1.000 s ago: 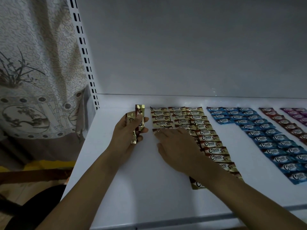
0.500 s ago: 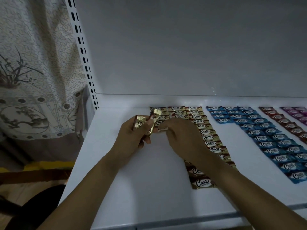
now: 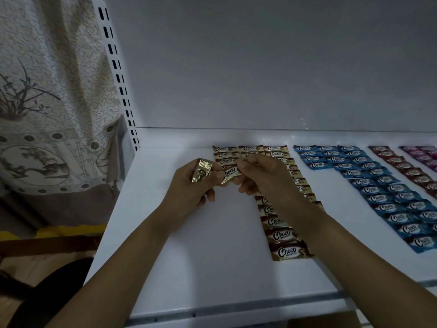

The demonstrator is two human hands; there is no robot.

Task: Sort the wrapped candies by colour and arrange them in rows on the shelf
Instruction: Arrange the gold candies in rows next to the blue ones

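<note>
The left hand (image 3: 189, 188) grips spare gold candies (image 3: 201, 172) and the right hand (image 3: 267, 176) pinches another candy (image 3: 229, 172), while the right forearm (image 3: 331, 235), seemingly brushing the gold rows (image 3: 280, 235), could skew them.

Glossy foil candy wrappers (image 3: 287, 250), smooth matt white shelf (image 3: 212, 268), patterned cloth curtain (image 3: 54, 91) at L

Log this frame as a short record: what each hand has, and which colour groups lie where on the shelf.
left hand: grips gold foil candy, count unclear
right hand: fingers pinch a label-up gold candy close to the left hand
shelf: white, candies flat in rows
gold rows: leftmost group, partly under right forearm; its left column is shortest
blue rows: right of gold
dark red row: right of blue
purple candies: far right, cut by frame edge
</note>
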